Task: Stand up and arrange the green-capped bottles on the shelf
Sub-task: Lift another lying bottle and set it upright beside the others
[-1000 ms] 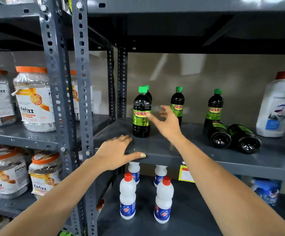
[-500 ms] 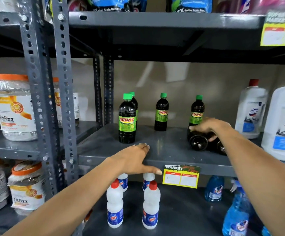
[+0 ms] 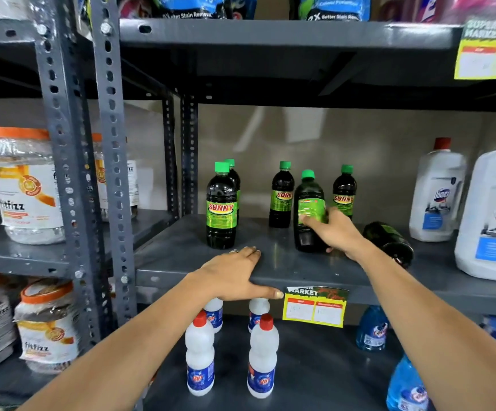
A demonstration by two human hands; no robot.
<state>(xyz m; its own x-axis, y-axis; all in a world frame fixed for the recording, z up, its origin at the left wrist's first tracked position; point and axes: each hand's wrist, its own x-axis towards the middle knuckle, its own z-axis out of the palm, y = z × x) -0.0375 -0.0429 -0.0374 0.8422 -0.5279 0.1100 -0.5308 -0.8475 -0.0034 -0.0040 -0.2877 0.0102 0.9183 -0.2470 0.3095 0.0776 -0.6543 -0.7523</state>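
Observation:
Dark green-capped Sunny bottles stand on the grey shelf [image 3: 181,250]. One bottle [image 3: 221,206] is upright at the front left with another [image 3: 234,176] right behind it. Two more stand at the back: a middle bottle [image 3: 281,197] and a right bottle [image 3: 344,191]. My right hand [image 3: 334,232] grips a fifth bottle [image 3: 307,200] low on its body and holds it nearly upright, tilted a little. One bottle [image 3: 389,237] still lies on its side to the right of my wrist. My left hand [image 3: 238,277] rests flat on the shelf's front edge, fingers spread.
Big white Domex jugs [image 3: 436,194] [image 3: 493,215] stand at the shelf's right. A yellow price tag [image 3: 315,307] hangs off the front edge. Small red-capped white bottles [image 3: 201,357] and blue bottles [image 3: 371,330] are on the shelf below. Orange-lidded jars [image 3: 26,185] fill the left rack.
My right hand went from the front left bottle over to the lying bottles, took hold of one and tipped it up to nearly upright. My left hand stayed on the shelf edge.

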